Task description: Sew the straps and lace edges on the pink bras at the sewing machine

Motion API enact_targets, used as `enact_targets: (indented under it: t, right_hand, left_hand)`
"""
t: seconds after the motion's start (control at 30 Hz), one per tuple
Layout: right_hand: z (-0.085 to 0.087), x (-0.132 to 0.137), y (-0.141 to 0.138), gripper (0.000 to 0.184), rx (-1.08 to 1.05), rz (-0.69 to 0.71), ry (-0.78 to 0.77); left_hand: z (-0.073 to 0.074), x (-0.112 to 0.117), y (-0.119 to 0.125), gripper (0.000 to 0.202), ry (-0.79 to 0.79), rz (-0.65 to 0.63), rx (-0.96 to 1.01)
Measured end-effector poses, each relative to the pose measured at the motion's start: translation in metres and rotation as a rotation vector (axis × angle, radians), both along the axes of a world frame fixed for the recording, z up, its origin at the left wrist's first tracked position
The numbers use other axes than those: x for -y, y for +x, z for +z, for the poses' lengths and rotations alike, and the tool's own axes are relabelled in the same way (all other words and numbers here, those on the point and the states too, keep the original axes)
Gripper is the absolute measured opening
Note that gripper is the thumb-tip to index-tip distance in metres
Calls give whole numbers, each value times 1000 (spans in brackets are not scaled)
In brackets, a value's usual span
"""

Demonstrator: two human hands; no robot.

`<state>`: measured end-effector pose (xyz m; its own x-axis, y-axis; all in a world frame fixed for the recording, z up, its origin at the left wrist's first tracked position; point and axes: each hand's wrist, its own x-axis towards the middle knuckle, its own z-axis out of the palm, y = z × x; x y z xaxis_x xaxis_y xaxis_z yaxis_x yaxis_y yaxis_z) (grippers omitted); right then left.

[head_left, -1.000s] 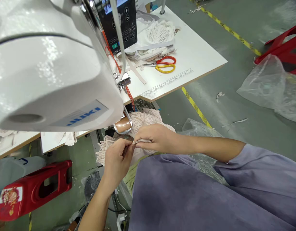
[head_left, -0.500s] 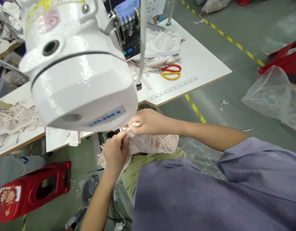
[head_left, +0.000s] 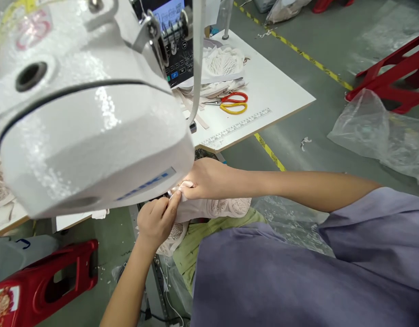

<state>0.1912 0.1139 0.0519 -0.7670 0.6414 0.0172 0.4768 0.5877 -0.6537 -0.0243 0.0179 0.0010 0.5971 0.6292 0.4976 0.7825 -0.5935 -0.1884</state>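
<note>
A pale pink lace bra (head_left: 228, 207) hangs below the front of a white sewing machine (head_left: 127, 122), its cups lying over my lap. My left hand (head_left: 155, 222) is closed, thumb against fingers, on the bra's edge near the needle area. Close beside it my right hand (head_left: 209, 179) pinches a bunched part of the same edge, its fingertips partly behind the machine head. The machine head hides the needle and presser foot.
On the white table (head_left: 281, 86) lie scissors (head_left: 234, 103) with red and yellow handles, a printed ruler (head_left: 236, 127) and a pile of lace pieces (head_left: 223, 63). A control panel (head_left: 177, 45) stands behind. Red stools (head_left: 69, 272) and a clear plastic bag (head_left: 362, 127) are on the floor.
The machine head appears larger and further left as my view shifts. My left thumb now lies extended along the edge, and the pale strip at my right fingers looks more bunched.
</note>
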Motion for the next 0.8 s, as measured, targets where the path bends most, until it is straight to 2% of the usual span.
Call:
enact_targets:
  t: [0.1, 0.23, 0.33, 0.4, 0.57, 0.7, 0.8]
  right_hand:
    - [-11, 9, 5, 20, -31, -46, 120]
    - [-34, 29, 13, 19, -222, -144, 478]
    - [-48, 40, 13, 19, -293, -226, 582]
    - [-54, 43, 10, 17, -321, -289, 594]
    - [-52, 40, 7, 18, -346, -324, 582]
    - [-51, 38, 8, 20, -347, -294, 481]
    - [-60, 44, 9, 22, -362, -291, 287]
  left_hand:
    - [9, 1, 8, 37, -23, 68, -78]
    - [19, 9, 26, 30, -109, 230, -125]
    - [21, 11, 30, 29, -136, 262, -102]
    - [19, 7, 21, 32, -131, 211, -85]
    - [12, -10, -15, 45, -164, -69, -140]
    - [12, -18, -20, 50, -191, -47, -197]
    - [14, -16, -10, 39, -173, 11, -153]
